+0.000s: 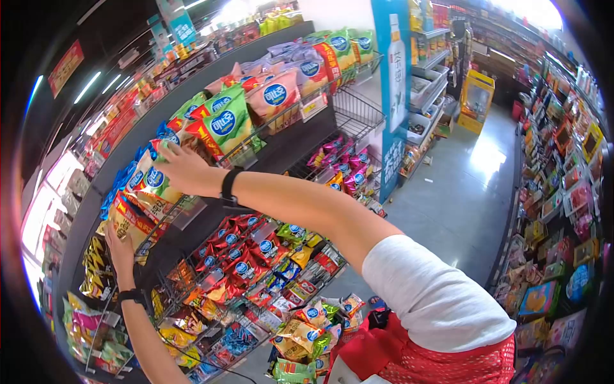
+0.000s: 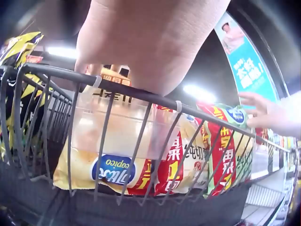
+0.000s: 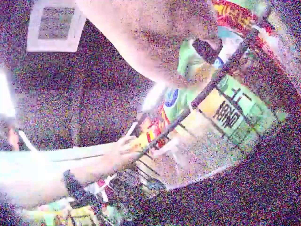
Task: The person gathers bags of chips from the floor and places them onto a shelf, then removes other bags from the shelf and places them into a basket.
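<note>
In the head view my left hand (image 1: 119, 251) lies against a tan chip bag (image 1: 124, 219) at the rack's left part. The left wrist view has this hand (image 2: 141, 47) over the wire edge, its fingers partly seen through a clear strip beside a bag with a blue logo (image 2: 113, 168). My right hand (image 1: 187, 171) is on the upper part of a green-and-red bag (image 1: 154, 177), fingers extended; the left wrist view also shows that hand (image 2: 270, 115) from the side. Grain blurs the right wrist view, where my right hand (image 3: 155, 40) hides its contact with the green bag (image 3: 176, 106).
Pink and green chip bags (image 1: 275, 95) stand farther right on the same shelf, behind a wire rail. Small red packets (image 1: 245, 269) fill the rack below. An aisle floor (image 1: 441, 192) runs between this rack and loaded shelves (image 1: 550, 224) on the right.
</note>
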Available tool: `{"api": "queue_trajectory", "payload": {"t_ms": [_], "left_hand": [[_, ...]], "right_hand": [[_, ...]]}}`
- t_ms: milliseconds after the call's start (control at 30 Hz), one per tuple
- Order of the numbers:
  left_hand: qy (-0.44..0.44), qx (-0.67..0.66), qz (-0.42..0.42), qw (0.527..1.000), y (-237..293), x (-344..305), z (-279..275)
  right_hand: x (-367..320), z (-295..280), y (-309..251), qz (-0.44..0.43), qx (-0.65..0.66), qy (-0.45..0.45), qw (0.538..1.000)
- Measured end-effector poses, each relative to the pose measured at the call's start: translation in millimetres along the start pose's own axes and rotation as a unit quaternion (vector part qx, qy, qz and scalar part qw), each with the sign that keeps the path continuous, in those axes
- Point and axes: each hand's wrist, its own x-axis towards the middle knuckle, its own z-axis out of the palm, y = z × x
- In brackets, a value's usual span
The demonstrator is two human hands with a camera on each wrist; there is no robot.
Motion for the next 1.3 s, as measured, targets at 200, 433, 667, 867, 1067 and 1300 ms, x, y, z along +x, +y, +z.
{"api": "queue_trajectory", "payload": {"t_ms": [200,433,667,867,1067,1300], "left_hand": [[-0.006,-0.091,-0.023,0.996,-1,7,-2],[0.193,-0.101,0.039,0.975,114,-107,-52],[-0.013,-0.226,-0.177,0.958,107,-439,62],[-0.213,-0.167,-0.488,0.830,164,-758,137],[-0.197,-0.186,-0.527,0.805,215,-797,136],[-0.161,-0.190,-0.534,0.808,214,-768,210]], "right_hand": [[4,30,27,0.057,-0.082,-0.162,0.982],[-21,-9,-29,-0.012,-0.100,0.117,0.988],[-312,2,-138,0.093,0.264,-0.192,0.941],[-611,51,-194,0.286,0.218,-0.495,0.791],[-693,100,-242,0.403,0.241,-0.508,0.722],[-703,200,-244,0.532,0.250,-0.495,0.639]]}}
